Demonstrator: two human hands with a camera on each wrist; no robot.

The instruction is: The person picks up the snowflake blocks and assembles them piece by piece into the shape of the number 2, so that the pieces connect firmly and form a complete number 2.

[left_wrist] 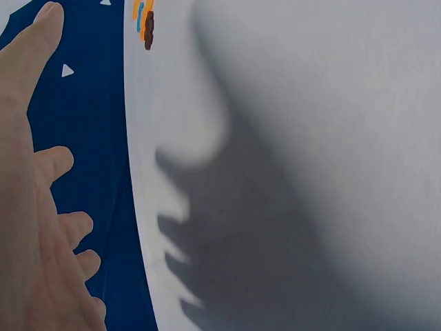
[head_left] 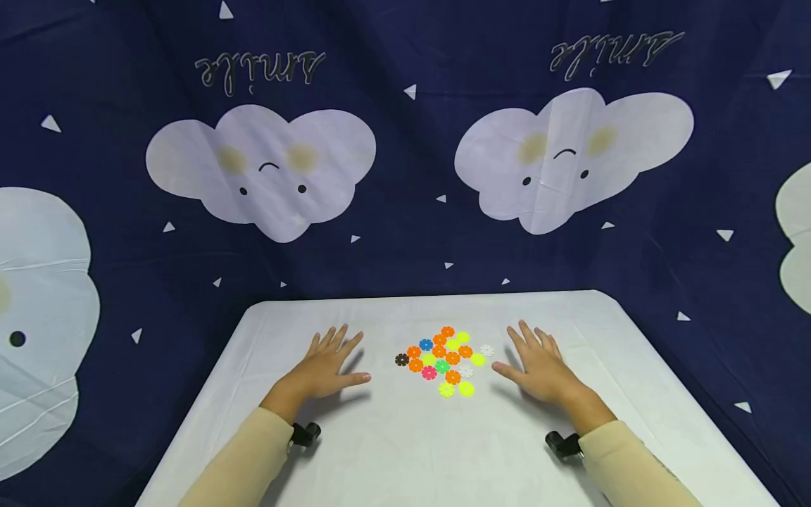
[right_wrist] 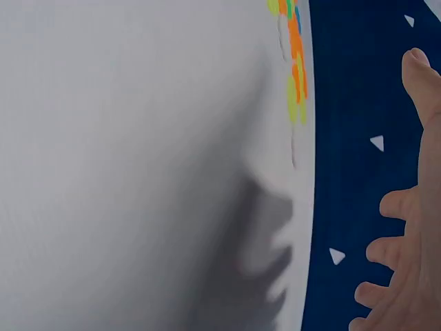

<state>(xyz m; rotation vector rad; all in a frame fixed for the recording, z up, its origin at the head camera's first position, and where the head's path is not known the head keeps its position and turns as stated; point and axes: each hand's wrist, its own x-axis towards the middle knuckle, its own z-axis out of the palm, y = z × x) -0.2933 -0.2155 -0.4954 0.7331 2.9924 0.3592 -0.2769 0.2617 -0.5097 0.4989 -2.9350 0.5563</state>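
Several flat, notched plastic discs lie in a loose cluster in the middle of the table in the head view. Among them are an orange disc (head_left: 453,377), a blue disc (head_left: 426,344), a green disc (head_left: 442,366), a pink disc (head_left: 429,372), a yellow disc (head_left: 466,389) and a white disc (head_left: 486,350). A dark brown disc (head_left: 402,360) lies at the cluster's left end, nearest my left hand (head_left: 323,370). That hand hovers with fingers spread and holds nothing. On the other side my right hand (head_left: 541,366) is spread too, its thumb near the white and yellow discs.
The white table (head_left: 405,451) has rounded far corners. Behind it hangs a dark blue cloth (head_left: 405,162) printed with clouds and triangles. Both wrists carry a small black camera mount, one at the left wrist (head_left: 307,434) and one at the right (head_left: 562,444).
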